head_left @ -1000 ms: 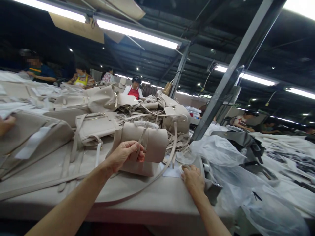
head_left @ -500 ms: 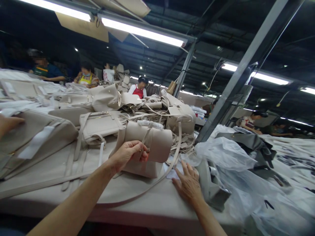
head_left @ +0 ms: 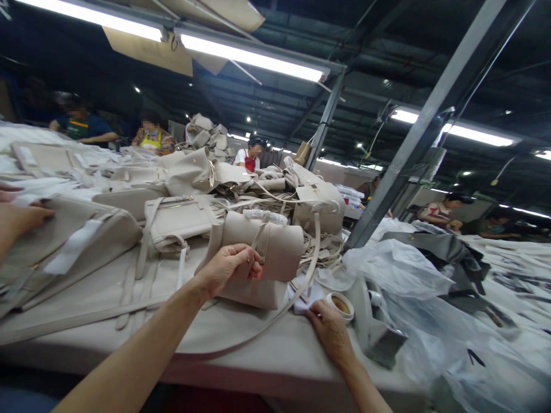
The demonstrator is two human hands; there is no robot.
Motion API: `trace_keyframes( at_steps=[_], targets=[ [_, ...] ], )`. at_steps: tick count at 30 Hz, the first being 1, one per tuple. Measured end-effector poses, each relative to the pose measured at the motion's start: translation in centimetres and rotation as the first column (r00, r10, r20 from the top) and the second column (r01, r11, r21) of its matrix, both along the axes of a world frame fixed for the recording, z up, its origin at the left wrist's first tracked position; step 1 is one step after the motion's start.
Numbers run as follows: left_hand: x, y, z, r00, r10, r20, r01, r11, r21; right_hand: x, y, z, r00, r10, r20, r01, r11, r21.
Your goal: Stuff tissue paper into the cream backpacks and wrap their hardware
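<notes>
A beige handbag (head_left: 279,246) stands in front of me, its flap folded down over the front and clear wrap around its top handle. The closed fingers of my left hand (head_left: 235,265) pinch a thin beige strap (head_left: 260,234) at the front of the flap. To the right of the bag, my right hand (head_left: 330,332) has its fingertips together on the edge of a folded white cloth (head_left: 303,305) lying on the table. Just beyond the right knuckles sits a small round tub with brown contents (head_left: 341,306). A long shoulder strap (head_left: 310,269) curves between bag and cloth.
More beige bags (head_left: 181,221) and loose straps are heaped behind. At far left, another person's hand (head_left: 26,218) touches a bag. On the right are a grey tape dispenser (head_left: 379,335), clear plastic bags (head_left: 400,275) and a slanting metal post (head_left: 400,155). Several people work farther off.
My right hand has gone from lying spread on the white cloth to pinching its edge, uncovering the round tub. My left hand keeps its pinch at the bag's front.
</notes>
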State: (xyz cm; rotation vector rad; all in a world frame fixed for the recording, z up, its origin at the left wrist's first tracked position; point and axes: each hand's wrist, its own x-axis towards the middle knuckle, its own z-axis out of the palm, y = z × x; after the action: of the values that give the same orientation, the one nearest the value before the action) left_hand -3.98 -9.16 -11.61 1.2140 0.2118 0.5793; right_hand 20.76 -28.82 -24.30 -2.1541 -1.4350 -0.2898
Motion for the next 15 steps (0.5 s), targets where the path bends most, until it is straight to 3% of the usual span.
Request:
trace_keyframes(
  at_steps=[8, 15],
  targets=[
    [0.3, 0.3, -0.2, 1.0, -0.007, 0.017, 0.007, 1.0, -0.018, 1.0, -0.4, 2.4, 0.96, 0.062, -0.273, -0.049, 0.997, 0.054],
    [0.1, 0.1, -0.1, 0.999, -0.027, 0.04, 0.028, 0.999, -0.024, 0.7, -1.7, 4.2, 0.886, 0.001, -0.465, 0.115, 0.968, 0.222]
  ],
)
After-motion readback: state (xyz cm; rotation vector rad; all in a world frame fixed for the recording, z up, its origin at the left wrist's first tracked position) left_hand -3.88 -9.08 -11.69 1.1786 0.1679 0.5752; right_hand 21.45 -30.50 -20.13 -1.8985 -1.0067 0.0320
